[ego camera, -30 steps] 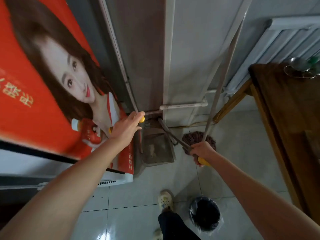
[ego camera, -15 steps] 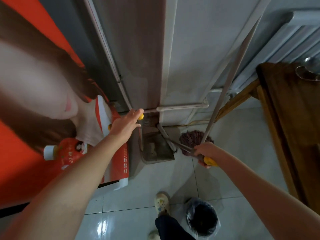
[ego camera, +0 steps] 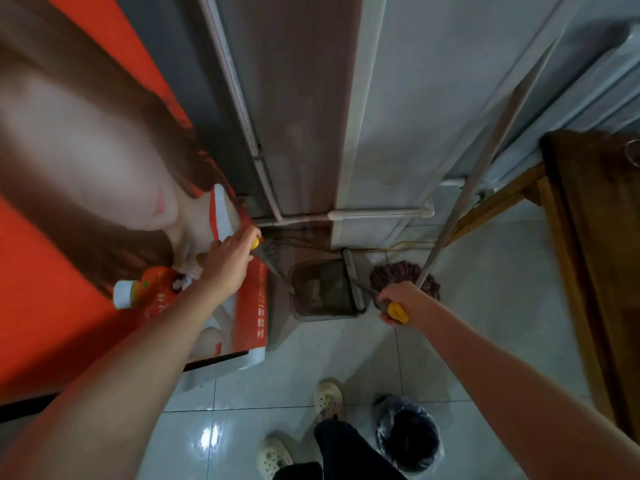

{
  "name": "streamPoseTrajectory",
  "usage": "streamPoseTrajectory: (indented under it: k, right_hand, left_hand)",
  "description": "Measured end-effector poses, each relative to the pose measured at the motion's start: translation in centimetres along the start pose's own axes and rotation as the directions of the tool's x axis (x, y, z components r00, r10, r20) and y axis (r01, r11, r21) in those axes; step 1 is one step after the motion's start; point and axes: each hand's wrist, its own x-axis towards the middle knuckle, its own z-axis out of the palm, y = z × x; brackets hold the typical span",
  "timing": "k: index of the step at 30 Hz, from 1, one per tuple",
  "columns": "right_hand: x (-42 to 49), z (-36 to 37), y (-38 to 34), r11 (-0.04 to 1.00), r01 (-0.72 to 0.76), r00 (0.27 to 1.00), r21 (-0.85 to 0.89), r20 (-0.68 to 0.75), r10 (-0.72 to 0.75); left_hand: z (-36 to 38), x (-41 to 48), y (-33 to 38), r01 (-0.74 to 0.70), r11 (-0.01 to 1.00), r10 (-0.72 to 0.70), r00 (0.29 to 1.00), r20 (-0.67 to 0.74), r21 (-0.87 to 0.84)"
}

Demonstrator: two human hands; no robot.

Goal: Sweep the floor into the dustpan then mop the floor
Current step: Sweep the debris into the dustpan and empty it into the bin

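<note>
Little has moved in the last second: both hands sit where they were, and only the view has swung closer to the orange poster [ego camera: 86, 150]. Left hand [ego camera: 228, 265] has its fingers curled round 1 yellow-tipped handle running down to the dustpan [ego camera: 322, 292], which stands on the floor [ego camera: 485, 306] in the corner. Right hand [ego camera: 398, 301] grips the broom [ego camera: 354, 278] handle likewise, the head lying along the pan's right side. The pan looks grimy inside, so I'd judge sweeping done or nearly so, though I can't be sure. Mopping is all left: the mop [ego camera: 405, 277] leans untouched against the wall, just behind the right hand. A lined bin [ego camera: 408, 434] by the feet and a wooden tabletop [ego camera: 595, 254] on the right leave little room.
</note>
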Motion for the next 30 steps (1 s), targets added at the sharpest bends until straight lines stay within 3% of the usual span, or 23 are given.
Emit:
streamPoseTrajectory:
  k: [2, 7, 13, 19, 30]
  right_hand:
    - [0.1, 0.8, -0.6, 0.995, -0.058, 0.998, 0.084, 0.035, 0.055]
    - [-0.4, 3.8, -3.3, 0.992, 0.013, 0.983, 0.124, 0.182, -0.036]
    - [-0.3, 7.6, -7.5, 0.987, 0.108, 0.984, -0.12, 0.157, -0.088]
    - [0.2, 10.8, -11.5, 0.974, 0.215, 0.967, -0.068, 0.155, -0.203]
    - [1.5, 15.0, -12.0, 0.926, 0.355, 0.935, -0.127, 0.068, -0.349]
  left_hand:
    - [0.5, -0.8, -0.6, -0.01, 1.0, 0.012, 0.999, -0.048, 0.025]
    - [0.8, -4.1, 0.6, -0.035, 0.997, 0.047, 0.978, -0.203, 0.063]
    - [3.0, -9.6, 0.9, 0.031, 0.999, -0.028, 0.996, -0.086, 0.041]
    - [4.7, -12.9, -0.5, 0.035, 0.999, -0.035, 0.999, 0.002, 0.004]
    - [2.3, -12.7, -2.1, 0.068, 0.997, -0.066, 0.997, -0.044, 0.035]
